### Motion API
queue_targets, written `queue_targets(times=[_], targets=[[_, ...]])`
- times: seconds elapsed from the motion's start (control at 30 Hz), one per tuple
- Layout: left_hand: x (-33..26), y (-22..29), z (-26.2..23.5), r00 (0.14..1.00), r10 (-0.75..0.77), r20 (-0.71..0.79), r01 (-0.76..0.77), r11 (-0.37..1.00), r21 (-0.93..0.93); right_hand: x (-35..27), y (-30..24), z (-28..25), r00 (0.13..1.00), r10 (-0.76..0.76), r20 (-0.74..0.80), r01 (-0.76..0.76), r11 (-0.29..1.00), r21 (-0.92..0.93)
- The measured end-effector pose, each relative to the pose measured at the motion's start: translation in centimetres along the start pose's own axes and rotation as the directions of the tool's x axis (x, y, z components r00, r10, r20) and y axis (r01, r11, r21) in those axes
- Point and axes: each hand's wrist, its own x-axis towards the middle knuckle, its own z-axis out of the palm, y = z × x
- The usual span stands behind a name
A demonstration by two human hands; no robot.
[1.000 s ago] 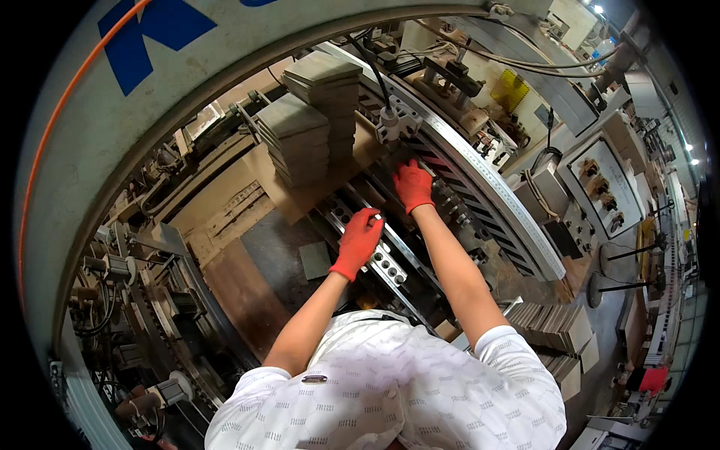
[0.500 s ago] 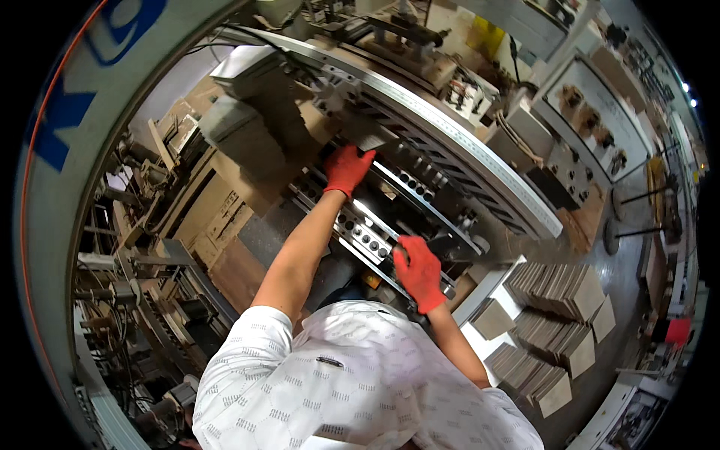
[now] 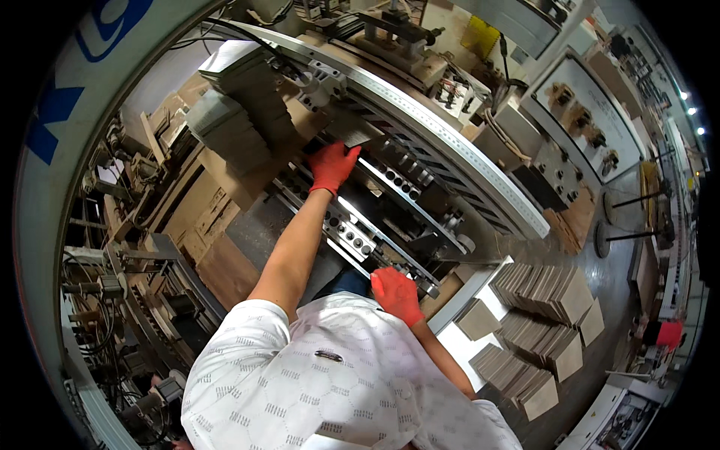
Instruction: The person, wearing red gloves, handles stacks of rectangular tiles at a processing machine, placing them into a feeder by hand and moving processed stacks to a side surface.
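My left hand (image 3: pixel 333 169), in a red glove, reaches to the far end of the machine rails. Its fingers close on the near edge of a flat brownish panel (image 3: pixel 358 133), whose far part lies in shadow. My right hand (image 3: pixel 397 294), also red-gloved, is low and close to my body beside the near rail. Its fingers are curled in, and whatever they hold, if anything, is hidden. Between the hands runs a metal block with a row of round black holes (image 3: pixel 349 235). A second, similar row (image 3: pixel 399 182) lies beyond it.
Stacks of greyish panels (image 3: pixel 225 124) stand on a board at the far left. Several rows of thin wooden panels (image 3: pixel 536 289) rest on a white surface at right. A long rail with a scale (image 3: pixel 450 116) crosses behind the machine. A control panel (image 3: pixel 589 124) stands farther right.
My right hand has drawn back from the rails toward my body, its fingers curling in. The left hand stays at the panel. The whole view has shifted slightly.
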Motion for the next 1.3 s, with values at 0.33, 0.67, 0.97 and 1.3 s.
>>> queue_targets(times=[0.33,0.67,0.97,1.3], targets=[[0.7,-0.6,0.4,0.996,0.091,-0.013,-0.091,0.996,-0.009,0.2,-0.3,0.6,0.995,-0.089,-0.055,0.082,0.990,-0.116],[-3.4,-2.0,-2.4,0.912,0.219,-0.348,-0.288,0.944,-0.159,-1.1,0.0,1.5,0.995,-0.044,-0.095,0.029,0.988,-0.153],[-1.0,-5.9,-18.8,0.471,0.634,-0.613,-0.299,0.769,0.565,-0.9,-0.2,1.4,0.993,-0.055,-0.107,0.033,0.980,-0.196],[2.6,-14.5,-25.7,0.584,0.192,-0.789,-0.421,0.903,-0.092,-0.8,-1.5,1.8,0.984,-0.046,-0.175,-0.007,0.957,-0.289]])
